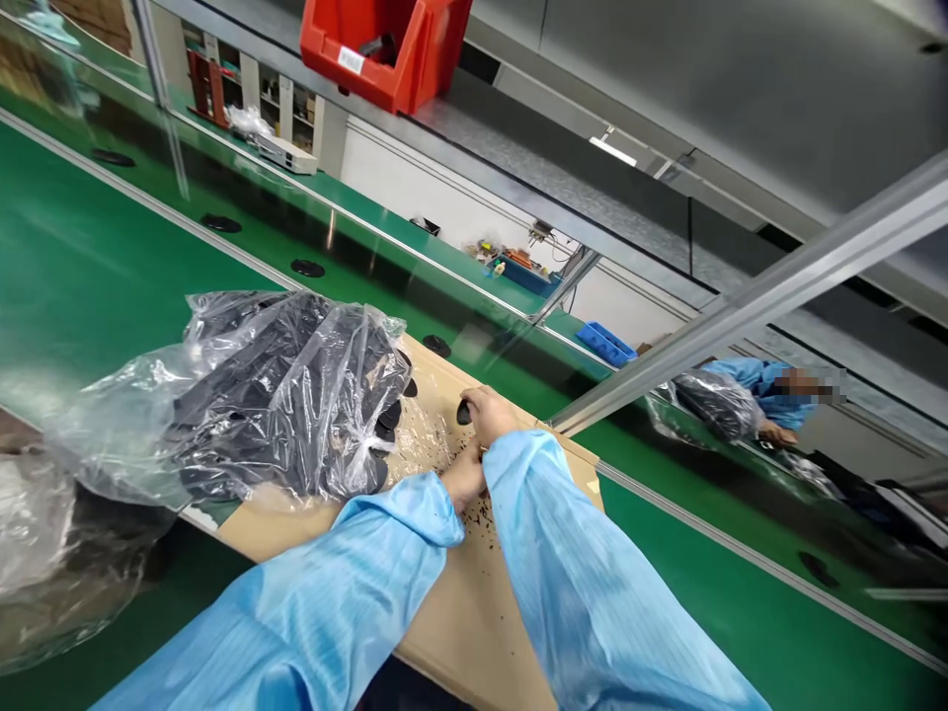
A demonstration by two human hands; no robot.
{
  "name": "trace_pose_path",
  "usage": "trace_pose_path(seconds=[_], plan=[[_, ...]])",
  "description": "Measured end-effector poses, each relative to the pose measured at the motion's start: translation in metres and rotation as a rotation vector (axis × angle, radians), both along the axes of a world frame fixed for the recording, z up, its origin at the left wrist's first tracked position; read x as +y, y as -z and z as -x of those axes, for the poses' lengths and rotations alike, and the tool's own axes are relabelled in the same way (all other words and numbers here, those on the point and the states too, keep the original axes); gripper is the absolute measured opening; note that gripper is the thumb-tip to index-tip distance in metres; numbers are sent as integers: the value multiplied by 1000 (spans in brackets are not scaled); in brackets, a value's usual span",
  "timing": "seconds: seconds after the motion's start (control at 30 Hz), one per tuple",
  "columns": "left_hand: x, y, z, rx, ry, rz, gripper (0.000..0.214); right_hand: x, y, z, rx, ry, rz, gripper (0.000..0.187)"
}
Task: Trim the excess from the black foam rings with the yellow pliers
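The right hand (492, 416) pinches a black piece (463, 412) over the cardboard (463, 622), its end left free, perhaps for working; the left hand (465, 478) sits just nearer, its grip hidden, so I cannot tell what it holds; the cardboard likely keeps black bits (479, 515) off the green surface (89, 257); the bag (288, 395) lies left, presumably for easy reach.

"Where's the right hand (492, 417)?"
"Near the far edge of the cardboard (474, 617), with its fingers (478, 397) bent in."
"And the left hand (464, 479)?"
"Just beside it, closer in."
"The arms (333, 583)?"
"Both reach out, in blue sleeves (582, 563)."
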State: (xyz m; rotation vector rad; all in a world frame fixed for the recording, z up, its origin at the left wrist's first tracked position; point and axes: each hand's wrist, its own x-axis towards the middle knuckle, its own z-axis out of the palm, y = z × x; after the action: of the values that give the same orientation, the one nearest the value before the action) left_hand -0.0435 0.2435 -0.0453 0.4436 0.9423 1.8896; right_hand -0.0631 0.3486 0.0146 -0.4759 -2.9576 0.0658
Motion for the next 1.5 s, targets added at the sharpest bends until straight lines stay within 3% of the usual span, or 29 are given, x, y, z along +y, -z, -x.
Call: trace_pose_path(seconds=[0.07, 0.1, 0.17, 0.23, 0.37, 0.5, 0.63, 0.8, 0.87, 1.17, 1.5], plan=[[-1, -1, -3, 16, 14, 39, 78, 7, -3, -28, 293, 48, 102, 29], [-2, -2, -3, 20, 16, 50, 86, 11, -1, -43, 483, 65, 223, 28], [-4, -4, -2, 18, 12, 42, 93, 15, 8, -75, 856, 86, 564, 30], [-6, -5, -2, 26, 11, 25, 93, 14, 23, -103, 1088, 117, 874, 39], [-8, -4, -2, 111, 13, 64, 91, 1, 57, -140, 1300, 208, 1199, 39], [-10, 1, -3, 271, 12, 64, 92, -12, 71, -150, 1331, 201, 1396, 32], [-10, 4, -6, 392, 8, 75, 96, -15, 71, -147, 1356, 226, 1456, 31], [-6, 3, -8, 278, 88, 105, 77, -14, 72, -141, 1353, 309, 1470, 50], [-5, 2, -8, 239, 60, 107, 70, -14, 72, -141, 1336, 291, 1497, 57], [-5, -6, -2, 57, -35, 90, 50, -13, 71, -143, 1369, 267, 1544, 46], [-4, -3, 0, 5, -165, 113, 54, -14, 70, -141, 1382, 307, 1546, 50]])
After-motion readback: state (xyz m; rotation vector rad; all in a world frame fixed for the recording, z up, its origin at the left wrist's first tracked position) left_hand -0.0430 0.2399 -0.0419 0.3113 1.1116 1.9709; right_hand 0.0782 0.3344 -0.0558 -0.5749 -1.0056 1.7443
